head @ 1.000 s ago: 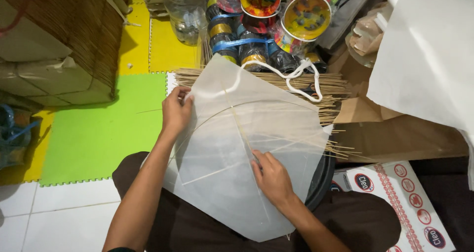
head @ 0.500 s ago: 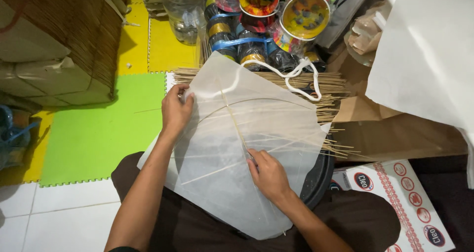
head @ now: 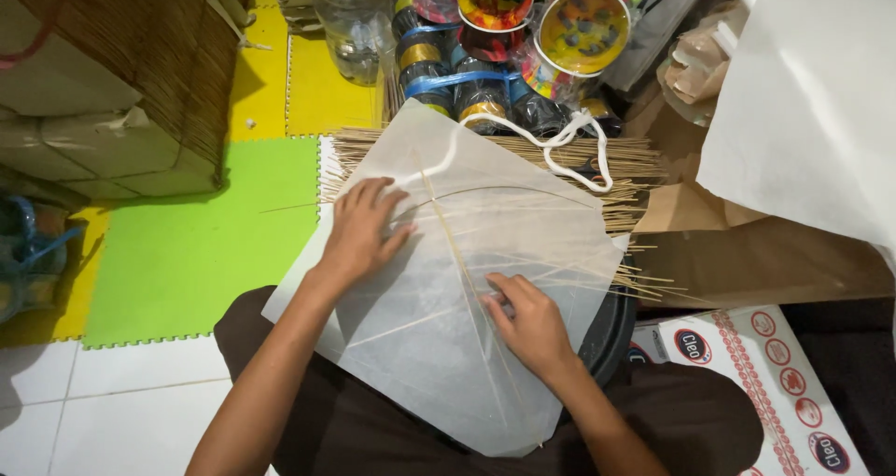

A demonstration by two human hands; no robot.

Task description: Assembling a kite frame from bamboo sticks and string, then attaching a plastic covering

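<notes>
A white paper kite (head: 448, 299) with a thin bamboo spine and a curved cross stick lies on my lap. My left hand (head: 362, 229) lies flat on its upper left part, fingers spread, pressing the paper. My right hand (head: 527, 319) rests on the paper right of the spine, fingertips pressing down near a stick. Neither hand grips anything.
A bundle of thin bamboo sticks (head: 616, 173) lies behind the kite with a white cord (head: 560, 145) over it. Colourful thread spools (head: 523, 28) and a plastic bottle (head: 350, 19) stand beyond. White paper sheets (head: 812, 103) hang at right; green and yellow mats (head: 205, 243) at left.
My left hand slid from the kite's upper left edge inward onto the paper. The kite shifted slightly. My right hand stayed near the middle.
</notes>
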